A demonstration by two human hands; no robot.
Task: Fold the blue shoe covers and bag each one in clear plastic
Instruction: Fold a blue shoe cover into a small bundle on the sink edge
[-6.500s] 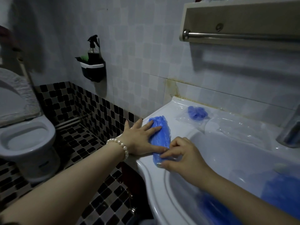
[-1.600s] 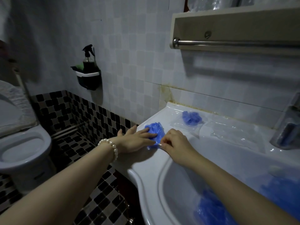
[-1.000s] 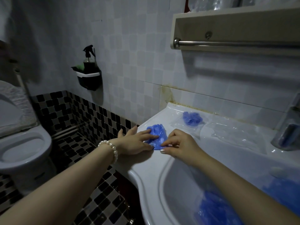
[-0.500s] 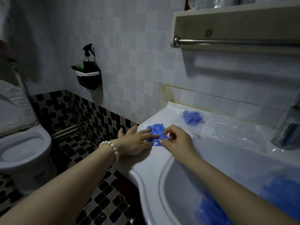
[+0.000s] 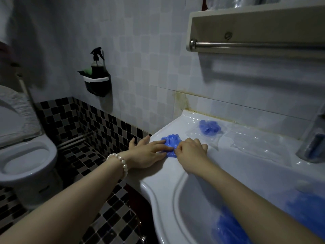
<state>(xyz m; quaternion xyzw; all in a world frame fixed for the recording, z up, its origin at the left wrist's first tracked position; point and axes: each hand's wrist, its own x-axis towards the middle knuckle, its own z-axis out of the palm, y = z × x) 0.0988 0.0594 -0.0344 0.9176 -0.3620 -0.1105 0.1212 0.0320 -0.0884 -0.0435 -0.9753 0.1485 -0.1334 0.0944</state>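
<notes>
We press our flat left hand on the crumpled blue plastic shoe cover; our curled right hand pinches its near edge on the white ceramic sink rim.

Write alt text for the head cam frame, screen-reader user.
On a white sink's left rim, a person's left hand presses flat on a small folded blue shoe cover while the right hand pinches its near edge. Behind lie a bagged shoe cover and clear plastic bags; more blue covers sit in the basin.

White sink ledge bears a folded blue shoe cover and clear bags.
</notes>
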